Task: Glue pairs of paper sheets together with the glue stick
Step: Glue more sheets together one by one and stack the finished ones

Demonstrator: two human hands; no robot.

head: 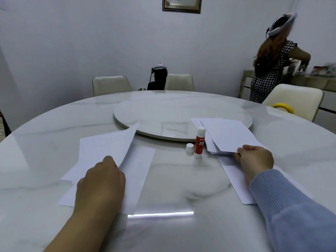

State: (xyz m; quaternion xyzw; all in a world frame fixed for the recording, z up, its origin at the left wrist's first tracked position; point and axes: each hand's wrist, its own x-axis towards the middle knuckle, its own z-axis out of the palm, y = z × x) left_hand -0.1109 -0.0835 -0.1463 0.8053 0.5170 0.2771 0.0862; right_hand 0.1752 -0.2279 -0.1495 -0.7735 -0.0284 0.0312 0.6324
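Note:
My left hand [101, 180] grips the near edge of a white paper sheet [125, 142] and holds it tilted up over other white sheets [140, 170] lying flat on the marble table. My right hand [254, 159] pinches the near end of the top sheet of a paper stack [229, 135] at the right. A red and white glue stick [199, 142] stands upright between the two groups of paper, uncapped. Its white cap [189, 148] stands just left of it. One more sheet [236, 180] lies flat under my right wrist.
A round marble turntable [181, 110] sits in the middle of the table [172, 188]. Pale chairs [111, 84] stand around the far side, and a yellow handle [283, 107] shows at the right edge. A person [269, 66] stands at a sideboard at the back right.

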